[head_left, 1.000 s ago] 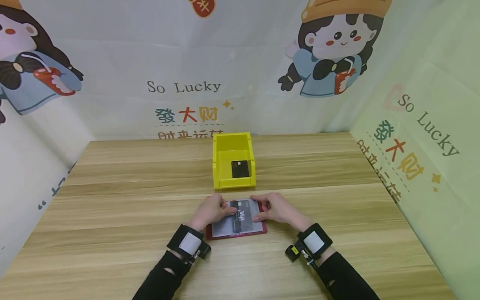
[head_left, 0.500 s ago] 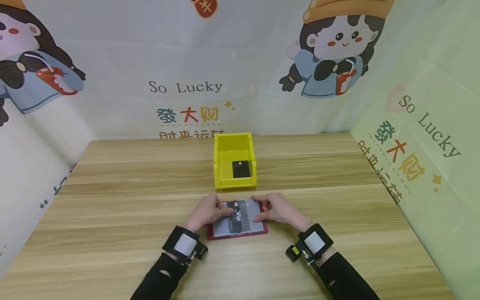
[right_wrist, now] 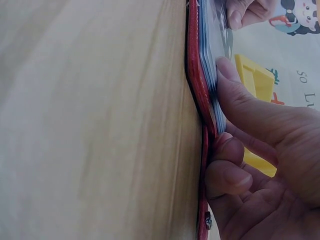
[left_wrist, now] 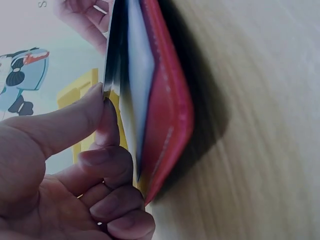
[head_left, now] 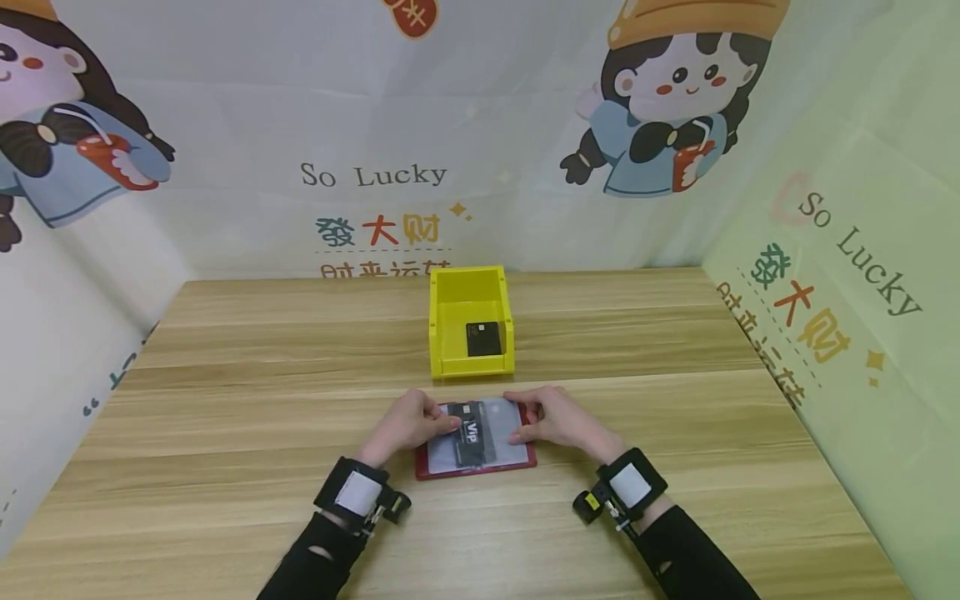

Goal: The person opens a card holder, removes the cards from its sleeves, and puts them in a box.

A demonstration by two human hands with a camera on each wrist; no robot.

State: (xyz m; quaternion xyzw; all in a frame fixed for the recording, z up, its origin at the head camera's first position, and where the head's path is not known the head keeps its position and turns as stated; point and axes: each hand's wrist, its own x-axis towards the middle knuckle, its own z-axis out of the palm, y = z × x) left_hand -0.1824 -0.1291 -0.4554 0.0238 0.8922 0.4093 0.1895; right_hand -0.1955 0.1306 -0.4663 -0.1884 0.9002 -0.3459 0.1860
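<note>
A red card holder (head_left: 476,474) with clear sleeves lies on the wooden table. My left hand (head_left: 405,427) pinches the left edge of a dark grey card (head_left: 470,442) marked "Vip" between thumb and forefinger. Part of that card is still under a clear sleeve. In the left wrist view the card (left_wrist: 112,55) stands slightly off the holder's red cover (left_wrist: 172,105). My right hand (head_left: 561,418) grips the holder's right side. Its thumb presses on the stacked sleeves, with curled fingers at the red edge (right_wrist: 197,75), as the right wrist view shows.
Just behind the holder stands a yellow open-front bin (head_left: 472,367) with a black card (head_left: 483,339) in it. Printed cloth walls (head_left: 510,108) border the wooden tabletop (head_left: 637,333) at the back and sides.
My left hand has drawn the grey card leftward across the holder, partly out of its sleeve. My right hand keeps its grip on the holder in nearly the same place.
</note>
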